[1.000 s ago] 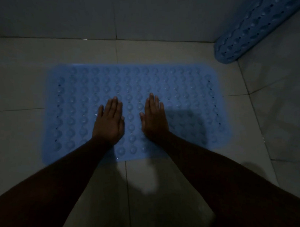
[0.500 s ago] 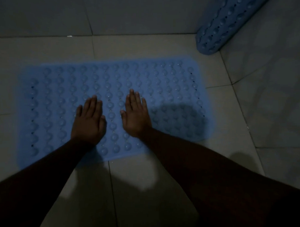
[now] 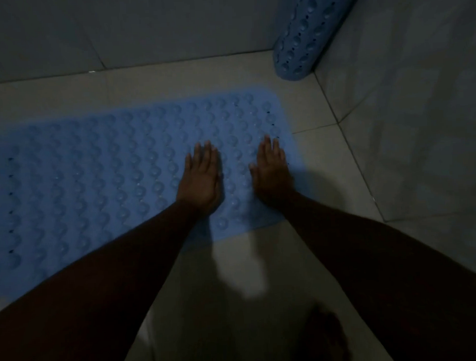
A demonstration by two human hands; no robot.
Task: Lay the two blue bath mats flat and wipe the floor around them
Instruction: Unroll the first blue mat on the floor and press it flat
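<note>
Both palms are down on the flat mat (image 3: 96, 180). The left hand (image 3: 200, 179) and right hand (image 3: 271, 171) lie side by side, fingers straight (dim light here). Beyond the right fingertips, the rolled mat (image 3: 304, 35) stands in the corner. The floor (image 3: 234, 261) lies behind the wrists.

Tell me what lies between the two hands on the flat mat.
Head view: only a bare strip of the flat mat lies between left hand and right hand.
</note>
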